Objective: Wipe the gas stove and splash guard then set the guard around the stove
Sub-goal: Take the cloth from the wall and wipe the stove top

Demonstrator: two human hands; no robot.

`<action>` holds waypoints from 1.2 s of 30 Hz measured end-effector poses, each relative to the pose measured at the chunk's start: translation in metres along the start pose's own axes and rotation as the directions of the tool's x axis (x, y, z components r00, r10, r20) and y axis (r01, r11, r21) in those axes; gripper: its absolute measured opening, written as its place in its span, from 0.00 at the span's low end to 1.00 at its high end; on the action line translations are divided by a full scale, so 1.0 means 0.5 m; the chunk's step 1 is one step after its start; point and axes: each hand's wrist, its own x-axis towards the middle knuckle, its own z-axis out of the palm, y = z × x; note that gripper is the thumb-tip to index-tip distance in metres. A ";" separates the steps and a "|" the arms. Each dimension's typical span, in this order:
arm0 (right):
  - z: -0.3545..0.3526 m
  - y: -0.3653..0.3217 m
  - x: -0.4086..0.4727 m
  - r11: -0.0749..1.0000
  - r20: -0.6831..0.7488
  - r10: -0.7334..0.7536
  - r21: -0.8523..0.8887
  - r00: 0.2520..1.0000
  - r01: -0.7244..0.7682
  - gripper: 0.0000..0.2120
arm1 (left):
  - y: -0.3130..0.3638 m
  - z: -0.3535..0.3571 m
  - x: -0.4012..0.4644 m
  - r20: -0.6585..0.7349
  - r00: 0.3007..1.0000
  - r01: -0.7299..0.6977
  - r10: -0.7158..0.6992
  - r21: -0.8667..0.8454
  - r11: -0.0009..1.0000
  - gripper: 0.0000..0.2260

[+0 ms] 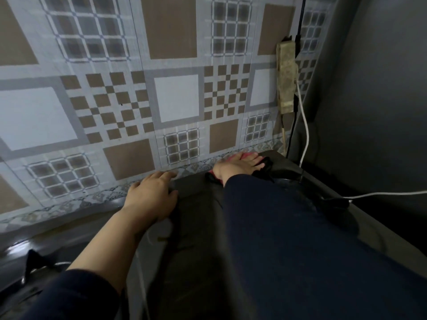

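The dark gas stove (196,227) fills the lower middle of the head view, hard against the patterned tiled wall. My right hand (238,166) lies flat with straight fingers on a pink cloth (246,155) at the stove's far right corner, pressing it down. My left hand (152,195) rests on the stove's back edge near the wall, fingers relaxed and holding nothing. A black pan support (265,167) shows just right of my right hand. My dark sleeves hide much of the stove top. No splash guard can be made out.
A dirty power strip (287,77) hangs on the wall at the right, with a white cable (305,135) running down behind the stove and across to the right. A grey side wall (374,100) closes the right. Another black pan support (34,262) sits lower left.
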 end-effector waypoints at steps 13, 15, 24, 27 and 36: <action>0.087 0.009 -0.273 0.655 0.021 -0.755 0.023 0.655 0.755 0.24 | -0.048 -0.014 -0.228 0.006 0.975 0.220 -0.220 0.059 0.974 0.23; 0.094 0.030 -0.305 0.605 0.039 -0.796 0.003 0.604 0.796 0.23 | -0.048 -0.010 -0.255 0.003 0.973 0.230 -0.231 0.061 0.971 0.22; 0.126 0.161 -0.474 0.509 0.006 -0.861 -0.026 0.509 0.860 0.23 | -0.044 0.023 -0.338 -0.026 0.967 0.252 -0.252 -0.001 0.968 0.28; 0.139 0.212 -0.531 0.492 -0.007 -0.870 -0.038 0.492 0.870 0.24 | -0.037 0.025 -0.346 -0.001 0.966 0.258 -0.258 -0.010 0.966 0.30; 0.138 0.287 -0.549 0.492 -0.010 -0.870 -0.074 0.492 0.868 0.25 | -0.038 0.024 -0.352 -0.001 0.970 0.245 -0.245 0.031 0.969 0.33</action>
